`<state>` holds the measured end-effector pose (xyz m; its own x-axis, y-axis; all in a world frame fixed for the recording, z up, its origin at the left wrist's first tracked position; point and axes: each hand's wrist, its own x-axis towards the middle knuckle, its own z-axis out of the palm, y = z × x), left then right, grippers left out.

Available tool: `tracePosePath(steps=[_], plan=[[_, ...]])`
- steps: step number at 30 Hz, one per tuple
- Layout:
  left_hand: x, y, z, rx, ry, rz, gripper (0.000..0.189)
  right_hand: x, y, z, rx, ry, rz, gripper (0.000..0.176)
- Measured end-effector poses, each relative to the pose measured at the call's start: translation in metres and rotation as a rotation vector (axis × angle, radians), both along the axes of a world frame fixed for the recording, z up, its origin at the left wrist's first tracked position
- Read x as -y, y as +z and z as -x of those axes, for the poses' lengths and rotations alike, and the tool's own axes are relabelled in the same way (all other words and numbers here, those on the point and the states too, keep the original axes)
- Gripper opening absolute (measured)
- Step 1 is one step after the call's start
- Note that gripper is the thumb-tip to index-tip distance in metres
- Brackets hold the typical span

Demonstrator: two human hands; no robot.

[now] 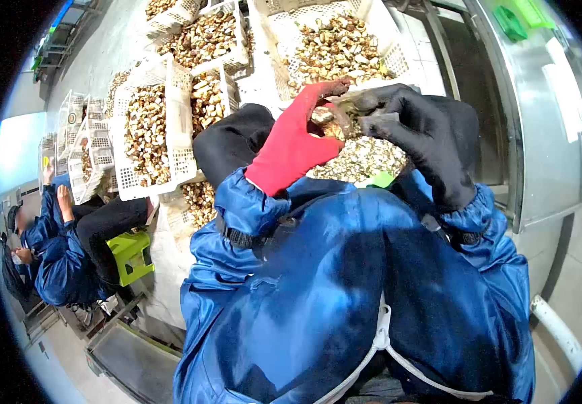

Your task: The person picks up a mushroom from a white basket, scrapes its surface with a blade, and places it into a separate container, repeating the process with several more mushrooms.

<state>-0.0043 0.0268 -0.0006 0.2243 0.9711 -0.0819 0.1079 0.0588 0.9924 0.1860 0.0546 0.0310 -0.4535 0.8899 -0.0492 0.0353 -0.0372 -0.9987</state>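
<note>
My left hand (297, 138), in a red glove with dark-stained fingertips, curls its fingers and thumb around a brown and pale mushroom (332, 129). Close beside it, my right hand (415, 128) in a black glove is closed, its fingers pinched toward the mushroom. A small greyish edge shows at its fingertips, but I cannot make out what it is. Below both hands, between my knees, lies a heap of small whitish and brown pieces (361, 160), with a bright green piece (380, 180) at its near edge.
White perforated crates of brown and pale mushrooms stand ahead, including a large crate (398, 57) and a left crate (180, 151). At far left a person in blue (62, 256) sits by a lime-green stool (131, 256). A metal cabinet (553, 148) stands to the right.
</note>
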Motion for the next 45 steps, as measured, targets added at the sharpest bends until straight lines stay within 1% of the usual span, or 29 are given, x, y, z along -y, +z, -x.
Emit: tracePosePath(steps=[1,2,4,5,7,8,9,11,12,13,14,15,17,18,19,20,21,23,25,26,27,29,30,33,34,37,41,42,45], plan=[[0.001,-0.007,-0.004,-0.029,0.001,-0.081,0.071,0.000,-0.002,0.004,-0.090,0.017,0.020,0.014],[0.001,-0.011,-0.007,-0.057,0.001,-0.163,0.072,-0.002,-0.008,0.004,-0.014,0.051,-0.098,0.016],[0.002,-0.011,-0.012,-0.138,-0.022,-0.125,0.074,-0.006,-0.012,0.008,0.164,0.120,-0.354,0.019],[0.002,-0.010,-0.014,-0.178,-0.033,-0.108,0.076,-0.001,-0.006,0.005,0.286,0.162,-0.409,0.017],[0.002,-0.013,-0.017,-0.170,-0.049,-0.076,0.075,-0.002,-0.023,0.011,0.279,0.142,-0.624,0.016],[0.002,-0.011,-0.018,-0.190,-0.054,-0.062,0.075,-0.001,-0.023,0.007,0.376,0.151,-0.641,0.017],[0.002,-0.008,-0.019,-0.210,-0.059,-0.049,0.074,-0.002,-0.024,0.005,0.296,0.115,-0.453,0.017],[0.002,-0.003,-0.015,-0.092,-0.054,0.167,0.055,-0.009,-0.030,-0.001,0.131,0.041,-0.082,0.018],[0.002,-0.004,-0.011,0.019,-0.044,0.260,0.049,-0.011,-0.028,-0.003,-0.120,0.000,0.072,0.016],[0.003,-0.002,-0.007,0.129,-0.035,0.352,0.043,-0.013,-0.023,-0.006,-0.113,-0.022,0.015,0.013],[0.005,0.002,-0.005,0.258,-0.051,0.477,0.032,-0.014,-0.014,-0.010,0.029,-0.033,-0.117,0.012],[0.005,-0.006,-0.005,0.319,-0.006,0.437,0.030,-0.013,-0.002,-0.011,0.173,-0.045,-0.246,0.010],[0.003,-0.015,-0.003,0.482,0.035,0.463,0.034,-0.017,0.006,-0.014,0.281,0.108,-0.589,0.011],[0.001,-0.014,-0.006,0.607,0.046,0.571,0.040,-0.018,0.007,-0.012,0.332,0.187,-0.761,0.011],[0.000,-0.011,-0.013,0.732,0.058,0.678,0.046,-0.019,0.000,-0.007,0.226,0.253,-0.803,0.011],[0.002,-0.004,-0.021,0.677,0.263,0.799,0.052,-0.010,0.006,-0.008,0.340,0.244,-0.832,0.011],[0.003,-0.012,-0.021,0.701,0.199,0.686,0.055,-0.010,0.004,-0.008,0.308,0.299,-0.805,0.011],[-0.001,-0.048,-0.006,0.866,-0.215,0.625,0.062,-0.012,0.000,-0.008,0.193,0.328,-0.694,0.010],[0.000,-0.038,-0.005,0.693,-0.158,0.491,0.051,-0.012,-0.003,-0.009,0.030,0.279,-0.520,0.009],[0.002,-0.032,-0.010,0.676,-0.014,0.456,0.037,-0.010,0.000,-0.010,-0.088,0.173,-0.340,0.010],[0.002,-0.024,-0.014,0.624,0.050,0.473,0.034,-0.009,0.003,-0.010,-0.204,0.068,-0.159,0.012],[0.003,-0.014,-0.018,0.514,0.179,0.507,0.029,-0.014,0.002,-0.015,-0.196,-0.053,-0.096,0.012],[0.004,-0.016,-0.017,0.555,0.161,0.492,0.028,-0.012,0.002,-0.013,-0.110,-0.123,-0.080,0.011],[0.005,-0.017,-0.020,0.458,0.213,0.482,0.026,-0.006,0.009,-0.008,0.213,-0.095,-0.241,0.009],[0.006,-0.015,-0.023,0.361,0.271,0.446,0.025,-0.007,0.005,-0.009,0.155,-0.055,-0.203,0.009],[0.007,-0.012,-0.024,0.276,0.249,0.417,0.024,-0.005,-0.004,-0.006,0.127,-0.035,-0.196,0.010],[0.006,-0.028,-0.018,0.285,0.217,0.304,0.027,-0.006,0.001,-0.006,0.192,-0.005,-0.255,0.011],[0.005,-0.029,-0.016,0.268,0.180,0.270,0.031,-0.008,-0.001,-0.005,0.145,0.032,-0.199,0.009],[0.007,-0.023,-0.015,0.351,0.103,0.340,0.033,-0.003,0.017,-0.005,0.170,-0.040,-0.049,0.011]])
